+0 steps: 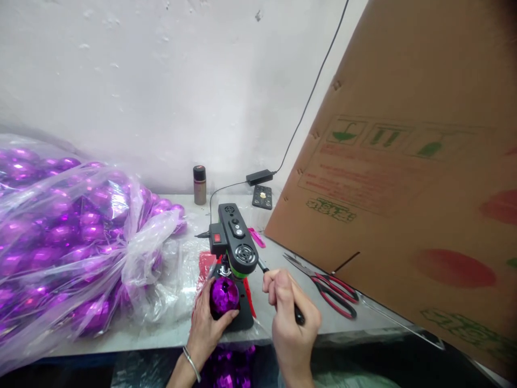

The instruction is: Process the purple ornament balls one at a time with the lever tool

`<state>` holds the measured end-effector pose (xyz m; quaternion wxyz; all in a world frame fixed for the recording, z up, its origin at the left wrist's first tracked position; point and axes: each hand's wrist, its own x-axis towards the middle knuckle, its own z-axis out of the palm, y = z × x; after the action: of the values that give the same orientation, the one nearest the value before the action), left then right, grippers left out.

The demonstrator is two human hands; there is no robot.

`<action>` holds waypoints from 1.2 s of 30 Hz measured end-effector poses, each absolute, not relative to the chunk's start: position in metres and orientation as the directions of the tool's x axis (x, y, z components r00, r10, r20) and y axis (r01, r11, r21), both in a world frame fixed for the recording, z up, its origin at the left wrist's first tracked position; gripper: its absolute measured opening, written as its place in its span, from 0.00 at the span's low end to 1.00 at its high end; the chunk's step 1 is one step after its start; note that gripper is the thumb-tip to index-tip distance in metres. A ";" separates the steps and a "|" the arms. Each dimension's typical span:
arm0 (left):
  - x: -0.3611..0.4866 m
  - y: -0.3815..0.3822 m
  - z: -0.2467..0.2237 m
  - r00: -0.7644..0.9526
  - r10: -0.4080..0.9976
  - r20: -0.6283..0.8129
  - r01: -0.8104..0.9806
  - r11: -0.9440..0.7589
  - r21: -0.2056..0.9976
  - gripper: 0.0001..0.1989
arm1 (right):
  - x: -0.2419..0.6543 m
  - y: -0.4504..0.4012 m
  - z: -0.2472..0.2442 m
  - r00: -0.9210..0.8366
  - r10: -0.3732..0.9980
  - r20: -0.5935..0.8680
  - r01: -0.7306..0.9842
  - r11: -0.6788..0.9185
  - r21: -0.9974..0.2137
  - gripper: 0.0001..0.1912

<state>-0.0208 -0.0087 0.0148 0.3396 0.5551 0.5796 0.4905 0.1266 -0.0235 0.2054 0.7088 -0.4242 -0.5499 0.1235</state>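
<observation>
My left hand [210,318] is closed round a shiny purple bauble [224,295], fingers on its left side and thumb along its lower front. The bauble sits under the head of a small black benchtop machine [238,237] that looks like a mini drill press, above its dark base [241,319]. The tip of any tool bit is hidden. To the right, my right hand [293,310] is wrapped round the machine's metal lever [262,265], whose black end [299,316] shows below my fingers. A red switch [217,237] is on the machine's left side.
A clear plastic bag of purple baubles [81,237] fills the left. Red-handled scissors [331,291] lie at right, before a large cardboard box [396,161]. A dark-capped bottle [199,185], power adapter [259,177] and black card-like item [262,197] are near the wall. More purple baubles [226,372] show below the table edge.
</observation>
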 end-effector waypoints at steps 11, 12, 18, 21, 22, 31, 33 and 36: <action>-0.013 -0.023 -0.008 -0.016 0.953 0.302 0.441 -0.264 0.858 0.39 | 0.129 -0.028 0.194 0.340 0.659 0.671 0.258 0.621 -0.740 0.24; -0.011 -0.022 -0.006 -0.013 0.950 0.311 0.445 -0.273 0.853 0.38 | 0.129 -0.028 0.194 0.336 0.659 0.673 0.259 0.622 -0.739 0.24; -0.003 0.005 0.019 -0.025 0.968 0.250 0.457 -0.211 0.864 0.38 | 0.128 -0.029 0.197 0.339 0.648 0.682 0.263 0.631 -0.730 0.24; -0.004 0.012 0.019 -0.054 0.973 0.222 0.443 -0.176 0.879 0.39 | 0.128 -0.028 0.193 0.342 0.634 0.694 0.269 0.641 -0.719 0.24; -0.005 0.013 0.017 -0.056 0.977 0.206 0.439 -0.161 0.884 0.40 | 0.129 -0.028 0.190 0.342 0.625 0.702 0.270 0.650 -0.710 0.24; 0.000 0.009 0.013 -0.078 0.978 0.194 0.443 -0.141 0.885 0.41 | 0.125 -0.026 0.151 0.409 0.525 0.746 0.278 0.707 -0.650 0.22; 0.001 0.010 0.015 -0.075 0.974 0.214 0.455 -0.157 0.876 0.41 | 0.123 -0.024 0.148 0.423 0.508 0.750 0.267 0.721 -0.639 0.22; 0.001 0.010 0.014 -0.077 0.967 0.244 0.471 -0.181 0.863 0.41 | 0.120 -0.022 0.148 0.444 0.482 0.756 0.258 0.739 -0.622 0.22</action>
<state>0.0008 0.0101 0.0142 0.2743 0.6217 0.5783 0.4515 0.1198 -0.0220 0.1481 0.7724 -0.3539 -0.5224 0.0724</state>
